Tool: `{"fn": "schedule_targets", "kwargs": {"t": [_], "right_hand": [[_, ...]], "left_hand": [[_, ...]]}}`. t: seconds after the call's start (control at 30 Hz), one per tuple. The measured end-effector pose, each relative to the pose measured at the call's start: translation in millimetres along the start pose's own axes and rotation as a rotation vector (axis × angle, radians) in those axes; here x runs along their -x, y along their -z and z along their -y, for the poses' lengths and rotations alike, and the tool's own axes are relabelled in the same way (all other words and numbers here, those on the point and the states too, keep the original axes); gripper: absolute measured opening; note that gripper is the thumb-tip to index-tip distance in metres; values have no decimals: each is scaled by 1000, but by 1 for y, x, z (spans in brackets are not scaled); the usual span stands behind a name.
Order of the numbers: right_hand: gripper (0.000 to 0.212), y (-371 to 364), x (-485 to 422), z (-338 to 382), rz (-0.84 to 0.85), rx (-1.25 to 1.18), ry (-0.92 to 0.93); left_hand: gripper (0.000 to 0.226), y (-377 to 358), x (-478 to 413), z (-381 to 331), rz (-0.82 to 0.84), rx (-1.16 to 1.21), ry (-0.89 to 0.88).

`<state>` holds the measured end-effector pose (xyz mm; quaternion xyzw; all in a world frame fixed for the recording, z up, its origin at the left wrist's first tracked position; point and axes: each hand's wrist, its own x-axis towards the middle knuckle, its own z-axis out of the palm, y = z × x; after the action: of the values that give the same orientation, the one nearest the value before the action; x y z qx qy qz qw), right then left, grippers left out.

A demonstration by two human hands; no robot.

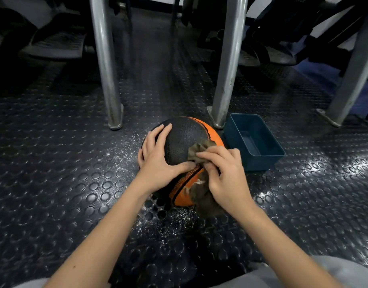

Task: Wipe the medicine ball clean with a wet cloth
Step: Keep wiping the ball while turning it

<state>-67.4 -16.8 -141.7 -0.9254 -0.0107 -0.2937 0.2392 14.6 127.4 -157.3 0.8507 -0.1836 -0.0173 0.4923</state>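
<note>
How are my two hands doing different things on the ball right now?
The left hand lies flat with fingers spread, while the right hand has curled fingers pinching the cloth. The left hand rests on the black part of the ball; the right hand sits nearer the orange part. Both are on the ball.

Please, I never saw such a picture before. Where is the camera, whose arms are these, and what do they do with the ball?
There is no machine here. The camera sits on a person's head and looks down, so both bare arms are that person's own. The black and orange medicine ball rests on a dark studded floor. The left hand lies flat on the ball, steadying it. The right hand grips a brownish cloth and presses it on the ball's orange side. A blue tub stands beside the ball, on the right. White specks lie on the floor around the ball. Metal legs stand behind.
</note>
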Motion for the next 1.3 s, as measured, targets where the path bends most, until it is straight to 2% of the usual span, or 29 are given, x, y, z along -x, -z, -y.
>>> {"fn": "schedule_targets", "kwargs": {"t": [0.07, 0.23, 0.33, 0.4, 0.47, 0.63, 0.83, 0.9, 1.0, 1.07, 1.13, 1.23, 1.3], "right_hand": [[26, 0, -9, -8, 16, 17, -5], [23, 4, -41, -30, -46, -21, -217], [25, 0, -26, -10, -63, 6, -124], [26, -4, -12, 7, -23, 28, -1], [26, -3, -17, 4, 29, 55, 24], [27, 7, -43, -25, -22, 32, -218], [28, -3, -17, 10, -2, 8, 55], [27, -2, -33, -3, 5, 21, -21], [27, 5, -53, -32, -5, -23, -252], [28, 8, -50, -35, -6, -23, -297], [29, 7, -39, -20, -38, 7, -205], [27, 1, -21, 7, -14, 20, 46], [29, 0, -26, 3, 32, 39, 50]], "left_hand": [[111, 2, 1, 1, 14, 12, -1], [108, 1, 2, 0, 32, -8, -13], [106, 1, 1, 0, 22, -17, -17], [103, 2, 1, 1, 20, -6, -25], [100, 4, 3, 2, 37, 6, -33], [99, 3, 6, -2, 74, 11, -39], [91, 2, 4, 0, 67, -9, -80], [89, 2, 4, 1, 64, -9, -80], [96, 1, 4, -2, 100, -18, -71], [95, 1, 5, -4, 107, -40, -81], [95, 0, 5, -4, 95, -45, -84], [89, 0, 6, 2, 62, -20, -101], [88, 2, 7, 4, 68, -2, -96]]}}
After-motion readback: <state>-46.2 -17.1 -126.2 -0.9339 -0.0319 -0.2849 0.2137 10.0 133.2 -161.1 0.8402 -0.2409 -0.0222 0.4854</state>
